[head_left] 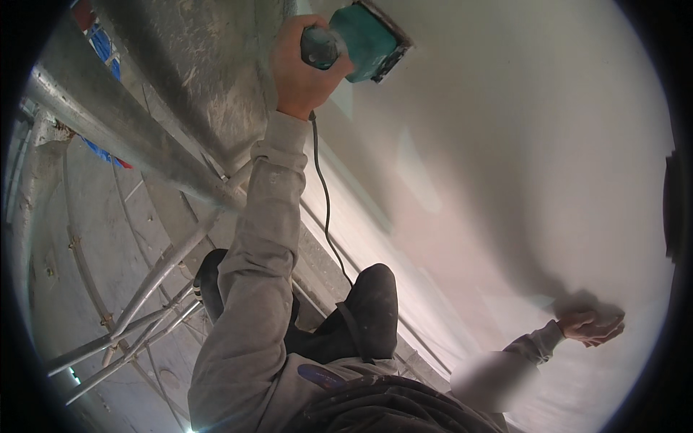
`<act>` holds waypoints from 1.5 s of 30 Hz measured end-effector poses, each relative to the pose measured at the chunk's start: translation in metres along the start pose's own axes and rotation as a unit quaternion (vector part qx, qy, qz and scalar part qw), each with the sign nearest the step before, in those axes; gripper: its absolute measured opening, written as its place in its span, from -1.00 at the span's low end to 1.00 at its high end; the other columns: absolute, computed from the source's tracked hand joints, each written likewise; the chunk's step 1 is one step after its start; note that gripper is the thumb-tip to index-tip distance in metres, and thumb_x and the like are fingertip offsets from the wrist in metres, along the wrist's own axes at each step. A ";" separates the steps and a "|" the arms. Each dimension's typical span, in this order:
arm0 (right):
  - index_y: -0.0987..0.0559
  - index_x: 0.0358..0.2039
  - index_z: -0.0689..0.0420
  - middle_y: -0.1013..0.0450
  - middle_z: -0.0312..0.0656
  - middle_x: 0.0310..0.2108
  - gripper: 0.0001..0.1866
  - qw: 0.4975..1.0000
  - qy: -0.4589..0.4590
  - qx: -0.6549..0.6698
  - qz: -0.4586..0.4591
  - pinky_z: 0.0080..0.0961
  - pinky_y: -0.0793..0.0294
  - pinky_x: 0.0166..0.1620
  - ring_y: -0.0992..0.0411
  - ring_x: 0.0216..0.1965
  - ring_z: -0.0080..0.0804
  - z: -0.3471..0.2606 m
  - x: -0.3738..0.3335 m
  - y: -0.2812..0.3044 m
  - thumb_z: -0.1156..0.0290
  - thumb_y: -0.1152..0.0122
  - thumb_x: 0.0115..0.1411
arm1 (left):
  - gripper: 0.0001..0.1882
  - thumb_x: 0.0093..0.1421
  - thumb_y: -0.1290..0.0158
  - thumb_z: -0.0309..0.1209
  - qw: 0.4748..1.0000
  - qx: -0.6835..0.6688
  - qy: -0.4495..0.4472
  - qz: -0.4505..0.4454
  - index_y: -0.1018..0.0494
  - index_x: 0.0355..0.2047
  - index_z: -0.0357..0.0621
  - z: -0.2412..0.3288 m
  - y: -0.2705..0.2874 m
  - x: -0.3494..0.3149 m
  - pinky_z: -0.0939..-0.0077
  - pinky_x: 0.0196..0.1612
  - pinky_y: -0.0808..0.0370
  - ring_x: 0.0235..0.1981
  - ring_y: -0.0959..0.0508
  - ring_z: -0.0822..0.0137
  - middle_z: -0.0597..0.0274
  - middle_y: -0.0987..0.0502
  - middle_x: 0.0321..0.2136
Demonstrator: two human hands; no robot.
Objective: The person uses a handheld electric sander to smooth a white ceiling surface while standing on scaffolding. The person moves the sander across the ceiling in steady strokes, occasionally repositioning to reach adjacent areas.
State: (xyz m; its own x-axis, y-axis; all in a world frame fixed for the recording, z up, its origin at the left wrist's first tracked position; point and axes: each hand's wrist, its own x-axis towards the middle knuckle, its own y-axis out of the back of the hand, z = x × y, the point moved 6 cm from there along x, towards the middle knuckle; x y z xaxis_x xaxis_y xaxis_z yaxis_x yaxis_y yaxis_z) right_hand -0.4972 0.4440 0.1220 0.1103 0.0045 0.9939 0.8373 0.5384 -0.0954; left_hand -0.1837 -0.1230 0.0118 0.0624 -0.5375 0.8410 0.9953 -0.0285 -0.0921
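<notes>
My left hand (pixel 309 66) is wrapped round the rounded grip of a green electric sander (pixel 367 42) at the top of the view. The sander's dark, worn pad edge is turned to the pale wall (pixel 462 166), against or very close to it. From the wrist a black power cord (pixel 324 198) hangs down past my forearm to my knee. At the lower right my right hand (pixel 590 327) is beside the wall, its fingers loosely bent and holding nothing I can see. Its shadow falls right next to it; whether it touches the surface I cannot tell.
Scaffold tubes (pixel 155 278) and a thick metal rail (pixel 123 133) fill the left side. Below them shows a dusty floor (pixel 94 209) with cables. My dark-trousered knee (pixel 372 303) is bent near the wall's lower edge. Lighter filler patches (pixel 417 169) mark the wall.
</notes>
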 end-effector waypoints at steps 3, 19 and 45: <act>-0.42 0.17 -0.18 -0.19 -0.18 0.27 -0.28 1.000 -0.001 0.010 -0.004 0.16 0.03 0.18 -0.11 0.26 -0.09 0.016 -0.005 -0.005 -0.30 0.27 0.13 | -0.55 -0.31 -0.23 -0.46 1.000 0.017 0.026 -0.002 -0.42 -0.30 -0.06 -0.003 0.003 -0.010 0.40 -0.37 -0.43 -0.44 -0.46 0.24 0.29 -0.43 -0.42; -0.40 0.19 -0.20 -0.19 -0.19 0.28 -0.29 1.000 -0.019 0.003 0.002 0.10 0.06 0.18 -0.08 0.28 -0.15 -0.003 -0.008 -0.002 -0.30 0.31 0.17 | -0.63 -0.17 -0.22 -0.47 0.996 0.027 0.076 0.037 -0.41 -0.30 -0.08 -0.004 0.010 0.030 0.51 -0.32 -0.42 -0.45 -0.44 0.41 0.35 -0.43 -0.46; -0.40 0.18 -0.11 -0.24 -0.17 0.24 -0.20 1.000 0.006 -0.018 -0.007 0.09 -0.02 0.19 -0.13 0.28 -0.13 -0.004 0.002 0.001 -0.41 0.44 0.22 | -0.61 -0.28 -0.21 -0.43 0.999 0.011 0.013 0.029 -0.41 -0.35 -0.03 0.062 -0.019 0.024 0.47 -0.43 -0.41 -0.57 -0.42 0.34 0.32 -0.40 -0.53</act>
State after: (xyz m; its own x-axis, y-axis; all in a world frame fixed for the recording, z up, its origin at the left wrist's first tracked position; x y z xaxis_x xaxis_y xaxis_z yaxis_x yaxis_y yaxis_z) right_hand -0.4940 0.4415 0.1233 0.1050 -0.0136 0.9944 0.8577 0.5073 -0.0837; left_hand -0.1966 -0.0832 0.0667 0.1182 -0.5592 0.8206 0.9915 0.0212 -0.1283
